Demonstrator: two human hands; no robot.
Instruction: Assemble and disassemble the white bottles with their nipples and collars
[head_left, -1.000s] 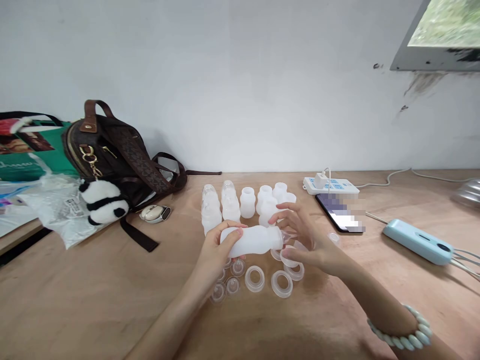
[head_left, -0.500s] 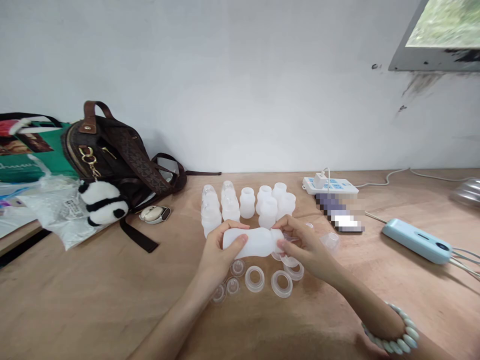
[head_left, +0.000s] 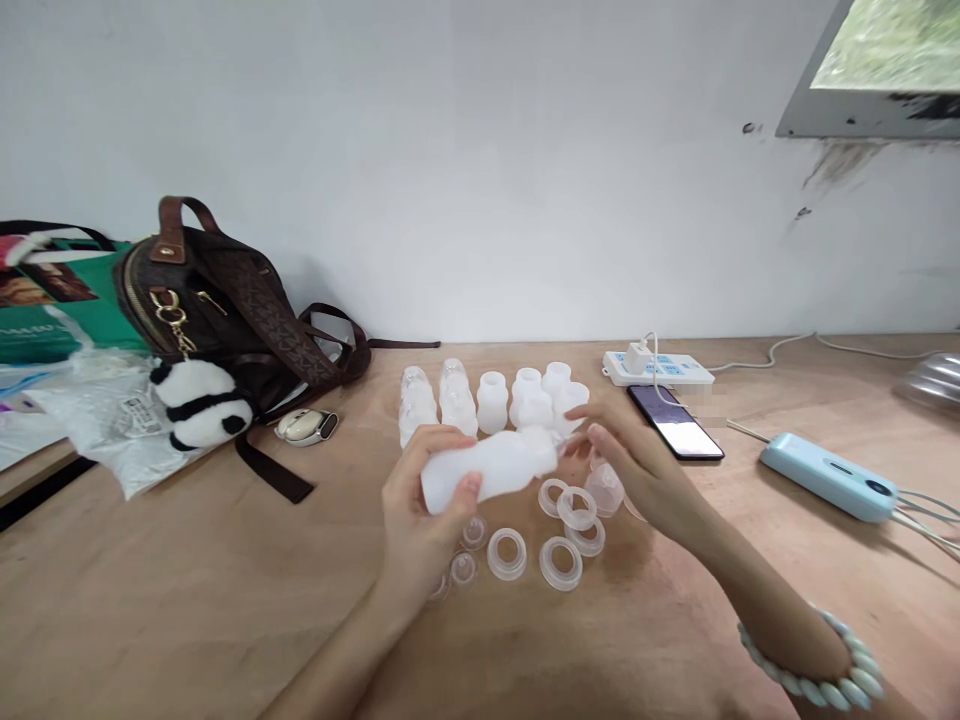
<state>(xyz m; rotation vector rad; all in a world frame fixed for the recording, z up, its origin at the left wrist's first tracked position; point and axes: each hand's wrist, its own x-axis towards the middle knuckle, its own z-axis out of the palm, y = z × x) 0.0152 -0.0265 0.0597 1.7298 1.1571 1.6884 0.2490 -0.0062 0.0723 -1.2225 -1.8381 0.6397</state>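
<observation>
My left hand (head_left: 424,515) is wrapped round a frosted white baby bottle (head_left: 487,468), held tilted above the table with its nipple end to the right. My right hand (head_left: 622,455) is beside that end, fingers stretched out; whether they touch the tip I cannot tell. Below it lie clear dome caps (head_left: 606,490), partly hidden by the hand. Several clear screw rings (head_left: 561,564) and small clear nipples (head_left: 463,568) lie on the table nearer me. Behind the held bottle stand several open frosted bottles (head_left: 493,403) and several capped bottles (head_left: 454,395).
On the left, a brown backpack (head_left: 225,300) with a panda plush (head_left: 199,405) rests beside a plastic bag (head_left: 112,420) and a wristwatch-like item (head_left: 306,427). At right are a power strip (head_left: 660,369), a phone (head_left: 675,423) and a light-blue device (head_left: 829,477) with cables.
My right hand has let go of the bottle's neck end and moved right, its fingers straightening. The bottle in my left hand has shifted left and its neck end has tilted upward.
</observation>
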